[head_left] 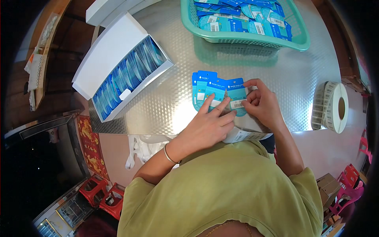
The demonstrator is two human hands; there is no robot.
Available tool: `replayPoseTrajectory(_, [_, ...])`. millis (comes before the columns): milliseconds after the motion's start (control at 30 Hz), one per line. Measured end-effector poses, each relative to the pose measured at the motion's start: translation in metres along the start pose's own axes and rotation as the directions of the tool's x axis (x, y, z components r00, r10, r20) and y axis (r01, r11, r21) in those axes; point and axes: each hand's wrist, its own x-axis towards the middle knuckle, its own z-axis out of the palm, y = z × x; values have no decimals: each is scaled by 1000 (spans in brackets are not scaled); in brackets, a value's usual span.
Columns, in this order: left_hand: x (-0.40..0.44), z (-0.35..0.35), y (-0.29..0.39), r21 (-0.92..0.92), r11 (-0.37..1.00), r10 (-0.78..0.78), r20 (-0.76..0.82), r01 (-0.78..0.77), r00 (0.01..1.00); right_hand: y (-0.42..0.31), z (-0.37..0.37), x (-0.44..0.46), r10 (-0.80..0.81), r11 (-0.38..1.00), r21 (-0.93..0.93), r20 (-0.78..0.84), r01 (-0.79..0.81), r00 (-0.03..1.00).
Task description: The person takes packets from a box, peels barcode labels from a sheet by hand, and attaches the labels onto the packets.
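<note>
Several blue cards with rounded lower ends lie overlapping at the front of the table. My left hand (pixel 211 125) rests flat over the middle card (pixel 213 89), its fingers spread and pressing down. My right hand (pixel 262 103) is at the right-hand card (pixel 235 91). Its index finger touches the card's upper corner, and its thumb is bent in at the edge of a white barcode sticker (pixel 237 104) on the card. Just below the left fingers, a strip of barcode labels (pixel 241 136) runs along the table edge; part of it is hidden by the hand.
An open white box (pixel 114 51) packed with blue cards stands at the left. A green basket (pixel 244 38) of similar cards sits at the back. A label roll (pixel 338 107) stands on the right edge of the metal table (pixel 173 59). Red stools (pixel 112 201) are below left.
</note>
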Motion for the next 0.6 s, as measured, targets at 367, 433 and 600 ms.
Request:
replayPoseTrajectory(367, [0,-2,0,45,999,22,-9,-21,1000,-4,2,-2,-13,998,-60,-24,12,1000])
replayPoseTrajectory(433, [0,-2,1,48,998,37,-15,-36,999,-3,2,-2,-9,998,-68,-21,8,1000])
replayPoseTrajectory(600, [1,2,-1,54,997,60,-19,-59,998,-2,3,-3,-97,965,-247,-34,86,995])
